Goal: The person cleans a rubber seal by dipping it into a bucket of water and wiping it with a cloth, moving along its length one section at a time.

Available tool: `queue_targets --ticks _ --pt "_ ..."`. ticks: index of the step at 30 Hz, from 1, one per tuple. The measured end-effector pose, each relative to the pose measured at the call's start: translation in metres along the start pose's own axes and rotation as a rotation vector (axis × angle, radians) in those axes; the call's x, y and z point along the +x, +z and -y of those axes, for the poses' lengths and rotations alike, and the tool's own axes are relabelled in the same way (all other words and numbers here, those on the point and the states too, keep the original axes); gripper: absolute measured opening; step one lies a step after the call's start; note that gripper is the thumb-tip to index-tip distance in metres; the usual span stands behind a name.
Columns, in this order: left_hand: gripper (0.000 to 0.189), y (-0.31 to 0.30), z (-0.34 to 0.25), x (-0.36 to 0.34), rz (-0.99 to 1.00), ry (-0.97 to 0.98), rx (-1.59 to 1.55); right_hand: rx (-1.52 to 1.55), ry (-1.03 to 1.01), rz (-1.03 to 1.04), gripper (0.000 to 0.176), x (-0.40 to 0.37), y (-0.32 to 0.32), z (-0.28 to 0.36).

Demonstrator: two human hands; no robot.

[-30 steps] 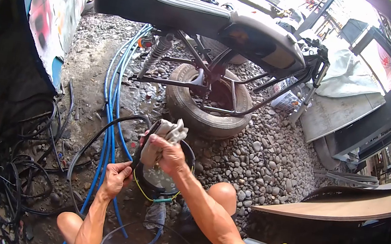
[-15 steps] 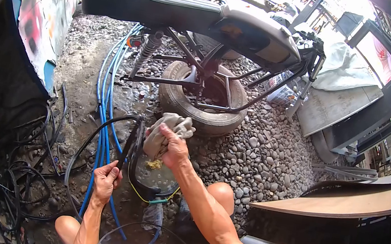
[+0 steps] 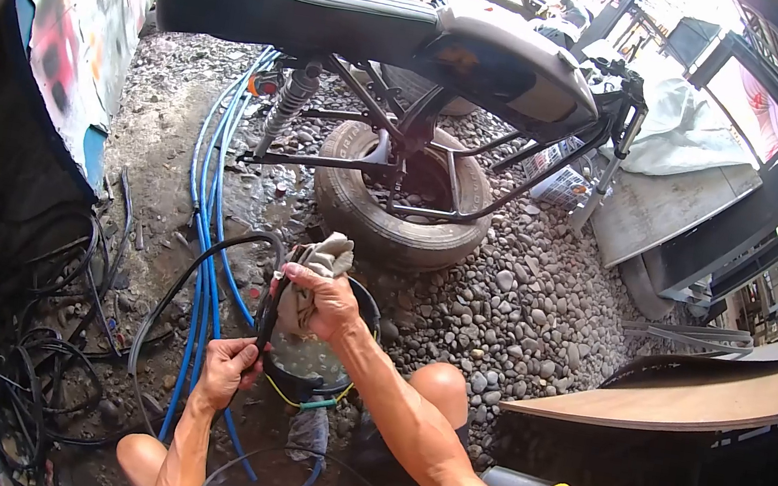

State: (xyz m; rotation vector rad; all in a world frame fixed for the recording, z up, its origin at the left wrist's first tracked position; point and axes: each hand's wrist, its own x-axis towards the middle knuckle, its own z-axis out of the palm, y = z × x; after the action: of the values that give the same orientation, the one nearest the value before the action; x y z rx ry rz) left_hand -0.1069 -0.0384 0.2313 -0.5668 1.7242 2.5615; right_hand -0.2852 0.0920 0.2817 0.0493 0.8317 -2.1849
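My left hand [image 3: 224, 369] is closed on a black cable [image 3: 244, 237], which rises from the fist, bends over and loops down to the left. Bunched in my right hand [image 3: 327, 304] is a greyish rag [image 3: 329, 252], pressed against the cable above my left hand. The thumb lies along the cable; the fingers behind the rag are mostly hidden. Just below both hands stands a black bucket [image 3: 372, 313] of cloudy, bubbly liquid. A yellow-green cord with a teal sleeve [image 3: 319, 403] crosses its near side.
A motorcycle frame with a long seat [image 3: 293, 12] rests over a tyre [image 3: 344, 206] ahead. Blue hoses [image 3: 208, 186] run along the ground at left, beside tangled black cables [image 3: 38, 372]. Pebbles [image 3: 526, 334] cover the right side, near a wooden board [image 3: 669, 386].
My right hand and the rag have moved left and down, from above the bucket onto the cable. My left hand has shifted slightly right and down. More of the bucket shows.
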Motion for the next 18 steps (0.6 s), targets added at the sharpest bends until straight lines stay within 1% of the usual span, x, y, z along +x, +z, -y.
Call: queue_targets --ticks 2,3,4,6,7,10,11,12,15,17,18 --pt "0.020 0.004 -0.001 0.000 -0.034 0.050 0.067 -0.098 0.004 0.114 0.020 0.000 -0.003 -0.010" --pt "0.021 0.002 0.001 0.002 -0.029 0.068 0.043 -0.177 -0.015 0.104 0.026 -0.006 0.001 -0.020" --pt "0.021 -0.001 0.004 0.002 -0.025 0.083 0.019 -0.240 -0.097 0.136 0.033 -0.012 0.002 -0.033" --pt "0.022 -0.004 0.008 0.004 -0.045 0.115 0.018 -0.282 0.013 0.064 0.039 -0.022 0.004 -0.051" --pt "0.022 -0.003 0.009 0.005 -0.072 0.134 0.037 -0.305 0.000 0.029 0.031 -0.021 0.004 -0.053" --pt "0.020 0.001 0.005 0.004 -0.150 0.193 0.116 -0.305 -0.105 0.043 0.019 -0.016 0.010 -0.042" --pt "0.020 0.004 0.002 0.006 -0.171 0.213 0.145 -0.294 -0.177 0.005 0.013 -0.014 0.014 -0.038" --pt "0.018 0.008 0.000 0.006 -0.207 0.211 0.154 -0.225 -0.211 0.009 0.012 -0.009 0.015 -0.033" --pt "0.016 0.014 -0.002 0.001 -0.306 0.207 0.200 -0.132 -0.259 -0.135 0.014 0.000 0.012 -0.021" --pt "0.018 0.015 0.001 0.005 -0.341 0.220 0.263 -0.249 -0.371 -0.113 0.016 0.000 0.008 -0.038" --pt "0.019 0.017 0.003 0.010 -0.396 0.315 0.331 -0.310 -0.429 -0.102 0.018 0.002 0.002 -0.053"
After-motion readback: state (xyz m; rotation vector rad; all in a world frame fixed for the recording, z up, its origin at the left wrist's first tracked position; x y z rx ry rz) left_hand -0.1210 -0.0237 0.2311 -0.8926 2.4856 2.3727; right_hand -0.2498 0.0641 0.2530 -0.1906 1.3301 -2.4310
